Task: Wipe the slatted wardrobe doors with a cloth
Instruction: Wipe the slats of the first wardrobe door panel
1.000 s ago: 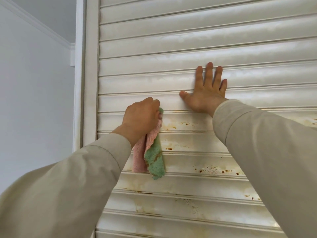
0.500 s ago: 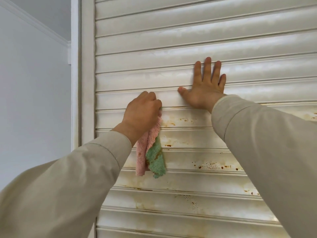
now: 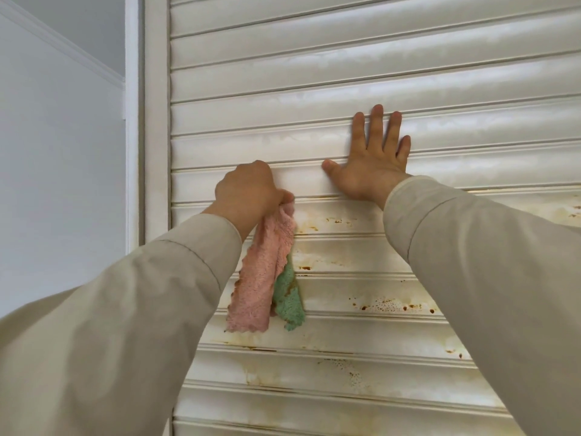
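Against one slatted door [image 3: 345, 89], two hands work: the left hand [image 3: 248, 191] is curled tight round one cloth [image 3: 264, 278], pink and green, which hangs below it; the right hand [image 3: 372, 162] lies flat, fingers straight. Left of the left hand stands the door frame [image 3: 157, 121], then wall [image 3: 56, 168]. Sleeves hide the lower slats; brown spots [image 3: 393, 306] are unclear.

Place: home room, likely a bedroom
Evidence: white slatted wardrobe door [image 3: 345, 89]; left of it, painted wall [image 3: 56, 152] with ceiling cornice [image 3: 63, 47]
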Demonstrator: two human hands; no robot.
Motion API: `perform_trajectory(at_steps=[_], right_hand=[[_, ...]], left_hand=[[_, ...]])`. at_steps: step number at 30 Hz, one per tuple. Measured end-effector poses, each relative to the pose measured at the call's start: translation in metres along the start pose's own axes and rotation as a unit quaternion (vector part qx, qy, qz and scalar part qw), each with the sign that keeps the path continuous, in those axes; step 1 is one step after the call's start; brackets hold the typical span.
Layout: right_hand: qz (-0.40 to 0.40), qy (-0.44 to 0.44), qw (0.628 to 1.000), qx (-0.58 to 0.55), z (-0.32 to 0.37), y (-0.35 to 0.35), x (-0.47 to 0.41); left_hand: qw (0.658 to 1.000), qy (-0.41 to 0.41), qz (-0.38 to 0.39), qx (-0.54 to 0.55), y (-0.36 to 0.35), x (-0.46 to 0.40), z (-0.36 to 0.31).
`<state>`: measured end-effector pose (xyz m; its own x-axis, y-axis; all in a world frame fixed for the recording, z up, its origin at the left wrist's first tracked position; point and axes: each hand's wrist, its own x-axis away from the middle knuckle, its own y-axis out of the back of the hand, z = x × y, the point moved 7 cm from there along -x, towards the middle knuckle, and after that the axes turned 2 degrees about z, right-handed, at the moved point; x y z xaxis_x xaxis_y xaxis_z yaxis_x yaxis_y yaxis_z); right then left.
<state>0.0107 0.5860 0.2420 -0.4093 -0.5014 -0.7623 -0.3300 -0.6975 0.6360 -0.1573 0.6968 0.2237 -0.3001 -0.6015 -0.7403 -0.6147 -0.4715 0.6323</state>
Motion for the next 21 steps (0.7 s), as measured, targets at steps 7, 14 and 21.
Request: perform_trajectory(at_steps=[7, 14, 21], right_hand=[[-0.01, 0.002, 1.0, -0.002, 0.0, -0.001, -0.001], [-0.028, 0.007, 0.999, -0.031, -0.003, -0.003, -0.002], [-0.036, 0.012, 0.999, -0.015, -0.005, -0.003, 0.0]], left_hand=[[0.998, -0.013, 0.043, 0.05, -0.008, -0.006, -0.029], [0.993, -0.061, 0.026, 0.102, -0.027, -0.012, -0.084], [0.994, 0.044, 0.014, 0.101, -0.013, -0.016, 0.033]])
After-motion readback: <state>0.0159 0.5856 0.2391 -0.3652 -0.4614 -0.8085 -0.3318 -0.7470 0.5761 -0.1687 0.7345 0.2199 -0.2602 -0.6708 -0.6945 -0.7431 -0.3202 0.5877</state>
